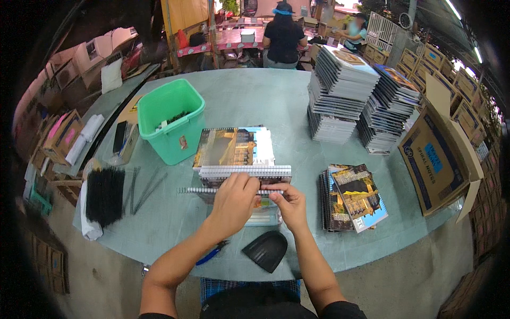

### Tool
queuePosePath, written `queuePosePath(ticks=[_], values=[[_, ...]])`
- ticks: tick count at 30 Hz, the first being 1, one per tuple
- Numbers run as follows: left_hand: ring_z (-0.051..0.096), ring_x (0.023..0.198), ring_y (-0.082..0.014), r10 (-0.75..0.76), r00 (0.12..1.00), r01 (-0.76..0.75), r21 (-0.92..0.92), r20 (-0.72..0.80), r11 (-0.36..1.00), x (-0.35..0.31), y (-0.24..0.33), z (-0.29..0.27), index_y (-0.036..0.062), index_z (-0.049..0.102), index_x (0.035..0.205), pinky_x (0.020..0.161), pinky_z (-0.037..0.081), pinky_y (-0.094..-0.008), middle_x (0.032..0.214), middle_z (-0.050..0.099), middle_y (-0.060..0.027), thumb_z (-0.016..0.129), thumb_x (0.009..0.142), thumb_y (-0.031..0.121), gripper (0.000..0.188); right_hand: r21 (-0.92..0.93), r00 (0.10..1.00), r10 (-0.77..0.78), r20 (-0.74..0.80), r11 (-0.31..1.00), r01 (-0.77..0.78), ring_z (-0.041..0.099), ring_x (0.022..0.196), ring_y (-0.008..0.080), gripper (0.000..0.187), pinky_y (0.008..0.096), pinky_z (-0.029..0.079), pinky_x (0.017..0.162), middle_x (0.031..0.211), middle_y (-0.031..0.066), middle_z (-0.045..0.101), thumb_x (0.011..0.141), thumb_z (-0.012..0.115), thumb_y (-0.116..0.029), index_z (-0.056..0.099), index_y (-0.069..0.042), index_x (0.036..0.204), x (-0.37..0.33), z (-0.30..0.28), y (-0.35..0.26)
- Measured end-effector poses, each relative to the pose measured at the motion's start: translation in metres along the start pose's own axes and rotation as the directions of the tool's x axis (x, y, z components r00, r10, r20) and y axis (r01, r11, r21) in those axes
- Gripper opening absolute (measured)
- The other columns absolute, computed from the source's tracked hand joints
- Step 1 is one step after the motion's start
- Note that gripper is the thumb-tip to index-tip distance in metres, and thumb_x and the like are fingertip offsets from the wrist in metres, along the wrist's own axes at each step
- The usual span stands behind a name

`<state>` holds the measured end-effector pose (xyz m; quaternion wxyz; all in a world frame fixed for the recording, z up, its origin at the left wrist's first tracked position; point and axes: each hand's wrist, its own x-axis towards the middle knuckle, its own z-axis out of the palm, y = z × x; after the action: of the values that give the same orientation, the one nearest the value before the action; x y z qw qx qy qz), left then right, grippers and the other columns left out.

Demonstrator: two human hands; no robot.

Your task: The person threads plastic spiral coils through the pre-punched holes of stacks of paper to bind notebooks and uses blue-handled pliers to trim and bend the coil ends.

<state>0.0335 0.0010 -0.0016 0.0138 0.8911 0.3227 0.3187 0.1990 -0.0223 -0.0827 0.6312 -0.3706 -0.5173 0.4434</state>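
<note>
Just in front of me a notebook (207, 197) is held on edge, its bound side up. A dark spiral coil (186, 190) runs along that side and sticks out past the left end. My left hand (232, 204) is closed over the middle of the bound edge, its fingers bent around it. Thumb and fingers of my right hand (291, 206) pinch the coil near the notebook's right end. Right behind stand notebooks with pale spiral edges (249, 170). Farther back lies a pile of notebooks with picture covers (228, 146). My hands hide much of the held notebook.
A green bin (171, 139) holds dark scraps. Left lie a bundle of black coils (104, 196), loose coils (147, 192) and a phone (120, 136). Blue-handled pliers (210, 255) and a black rounded piece (268, 251) lie nearest me. Right are notebooks (361, 196), tall stacks (340, 90) and a carton (433, 159).
</note>
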Motion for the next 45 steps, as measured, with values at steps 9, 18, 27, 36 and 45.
queuePosePath(ticks=[9,18,27,36,45], values=[[0.055,0.085,-0.0298,0.061,0.998,-0.059,-0.109,0.011,0.992,0.009,0.012,0.024,0.0012,0.06,0.097,0.077,0.044,-0.039,0.086,0.058,-0.0122,0.061,0.078,0.012,0.022,0.031,0.981,0.075,-0.181,0.997,-0.071,0.059,0.083,0.0108,0.013,0.0246,0.047,0.076,0.086,0.0055,0.065,0.08,0.063,0.002,0.063,0.003,0.092,-0.008,-0.006,0.009],[0.053,0.086,-0.0314,0.026,0.997,-0.007,-0.274,0.066,0.962,0.018,0.013,0.02,0.0034,0.057,0.085,0.077,0.045,-0.0388,0.082,0.054,-0.0115,0.068,0.066,0.005,0.023,-0.28,0.958,-0.165,-0.234,0.955,0.096,0.055,0.076,0.0086,0.015,0.0227,0.044,0.07,0.084,0.0031,0.065,0.077,0.063,0.002,0.065,0.002,0.091,-0.013,0.002,0.016],[0.052,0.092,-0.0326,-0.169,0.743,0.106,0.136,0.648,0.985,-0.147,-0.054,-0.018,0.005,0.055,0.109,0.08,0.044,-0.0427,0.097,0.054,-0.0151,0.073,0.066,0.023,0.05,-0.666,0.972,-0.06,0.228,0.719,0.2,0.063,0.082,0.0219,0.026,0.032,0.048,0.074,0.09,0.0129,0.067,0.073,0.072,-0.011,0.065,-0.001,0.096,0.023,0.015,-0.069],[0.056,0.094,-0.0368,-0.365,0.777,0.314,0.186,0.513,0.931,-0.199,-0.065,-0.003,0.0036,0.053,0.116,0.075,0.048,-0.0414,0.103,0.056,-0.0228,0.059,0.079,0.024,0.044,-0.724,0.834,0.055,0.548,0.53,0.441,0.063,0.085,0.0326,0.025,0.04,0.049,0.076,0.092,0.0176,0.065,0.075,0.066,-0.01,0.065,-0.004,0.099,0.081,0.153,-0.034],[0.058,0.065,-0.0172,-0.677,0.58,0.732,-0.655,0.453,0.188,-0.113,-0.085,-0.055,0.0027,0.055,0.09,0.058,0.047,-0.0345,0.081,0.06,-0.0079,0.051,0.086,0.026,0.024,-0.672,0.845,0.195,0.499,0.702,0.235,0.064,0.089,0.0234,0.032,0.0333,0.049,0.078,0.098,0.0121,0.068,0.073,0.064,0.002,0.066,-0.007,0.104,0.095,0.152,-0.034]])
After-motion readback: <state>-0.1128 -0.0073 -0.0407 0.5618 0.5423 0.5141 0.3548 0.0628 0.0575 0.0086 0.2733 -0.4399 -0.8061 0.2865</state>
